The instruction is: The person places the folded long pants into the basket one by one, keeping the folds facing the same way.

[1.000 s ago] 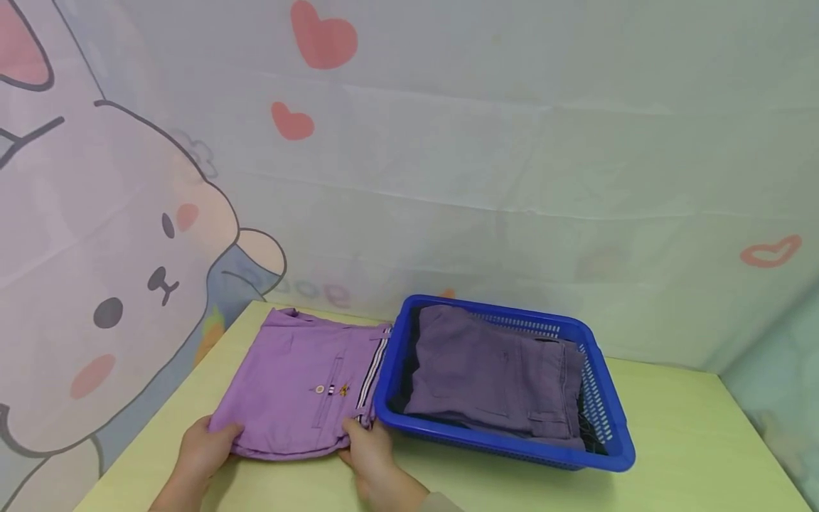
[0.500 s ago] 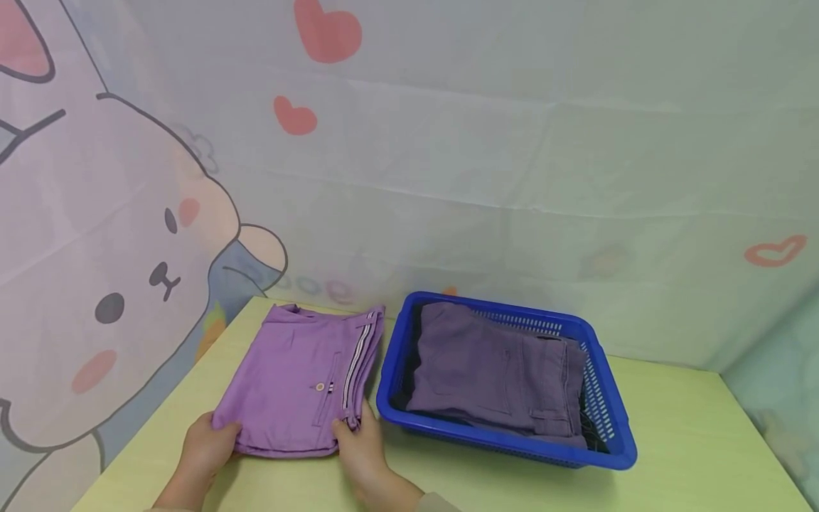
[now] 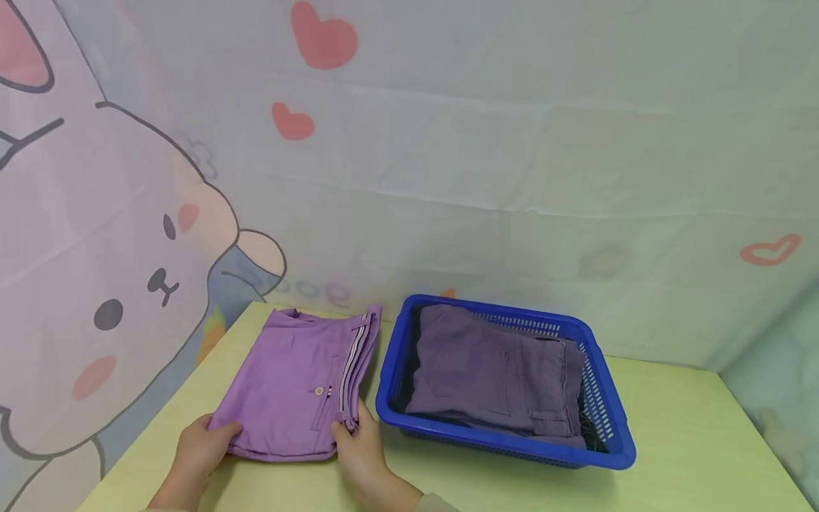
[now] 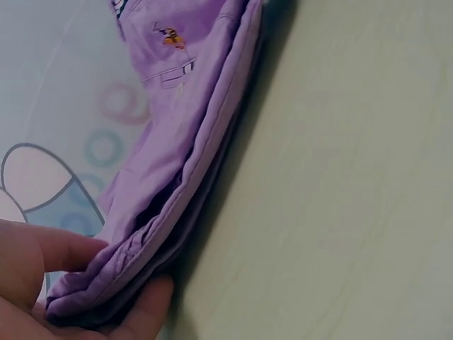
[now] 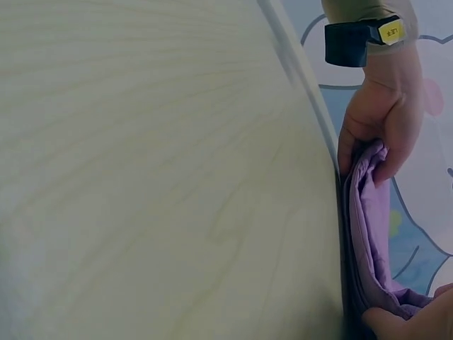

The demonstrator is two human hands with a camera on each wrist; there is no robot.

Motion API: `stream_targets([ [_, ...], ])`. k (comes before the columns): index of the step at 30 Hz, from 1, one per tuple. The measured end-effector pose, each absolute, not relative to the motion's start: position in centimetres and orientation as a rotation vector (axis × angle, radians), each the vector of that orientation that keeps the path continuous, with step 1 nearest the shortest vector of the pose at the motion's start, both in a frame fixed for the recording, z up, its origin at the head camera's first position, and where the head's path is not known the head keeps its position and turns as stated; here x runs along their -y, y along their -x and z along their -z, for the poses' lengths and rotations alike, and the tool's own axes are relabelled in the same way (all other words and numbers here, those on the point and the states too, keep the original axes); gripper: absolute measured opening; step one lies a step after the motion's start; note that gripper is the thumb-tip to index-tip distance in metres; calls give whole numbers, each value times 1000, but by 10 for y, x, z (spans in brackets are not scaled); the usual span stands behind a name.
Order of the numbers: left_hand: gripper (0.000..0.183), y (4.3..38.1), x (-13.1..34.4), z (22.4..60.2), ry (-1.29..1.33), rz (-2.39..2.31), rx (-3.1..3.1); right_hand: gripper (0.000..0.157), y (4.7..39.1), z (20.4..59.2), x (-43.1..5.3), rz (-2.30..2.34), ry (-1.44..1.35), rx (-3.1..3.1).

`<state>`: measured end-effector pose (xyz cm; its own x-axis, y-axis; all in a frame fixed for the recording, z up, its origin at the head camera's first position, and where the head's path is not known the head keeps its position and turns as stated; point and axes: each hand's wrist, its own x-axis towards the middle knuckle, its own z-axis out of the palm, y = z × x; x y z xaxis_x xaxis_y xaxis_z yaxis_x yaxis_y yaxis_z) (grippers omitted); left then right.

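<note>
Folded purple trousers [image 3: 278,391] lie on the left part of the table, their waistband with its black-and-white striped lining turned up toward the right. My left hand [image 3: 201,446] grips the near left corner, thumb on top. In the left wrist view, that hand's fingers [image 4: 145,312] are under the stacked layers of cloth. My right hand [image 3: 361,448] pinches the near end of the waistband, thumb above and fingers beneath. A button and a pocket slit show on the upper face. In the left wrist view, a small embroidered figure [image 4: 170,37] shows on the cloth.
Right of the trousers stands a blue plastic basket [image 3: 489,449] holding folded dark purple trousers [image 3: 486,373] over darker cloth. The pale yellow table [image 3: 691,434] runs on to the right. Behind it hangs a printed cloth backdrop [image 3: 448,171] with a cartoon rabbit and hearts.
My right hand has shifted left with the waistband, lifting it away from the basket and tilting it up. The embroidered figure has gone out of the head view. My left hand keeps its grip.
</note>
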<state>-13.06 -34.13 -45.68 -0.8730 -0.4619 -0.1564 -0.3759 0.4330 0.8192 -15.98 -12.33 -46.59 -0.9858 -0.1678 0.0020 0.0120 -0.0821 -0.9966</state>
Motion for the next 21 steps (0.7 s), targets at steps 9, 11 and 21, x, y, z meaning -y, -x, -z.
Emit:
stream_targets([
  [9, 72, 139, 350, 456, -836, 1987, 2265, 51, 161, 465, 123, 2242, 191, -2062],
  [11, 70, 141, 350, 457, -835, 2045, 2230, 50, 160, 464, 123, 2260, 205, -2052],
  [21, 55, 141, 345, 463, -765, 1757, 2386, 46, 157, 460, 122, 2306, 291, -2086],
])
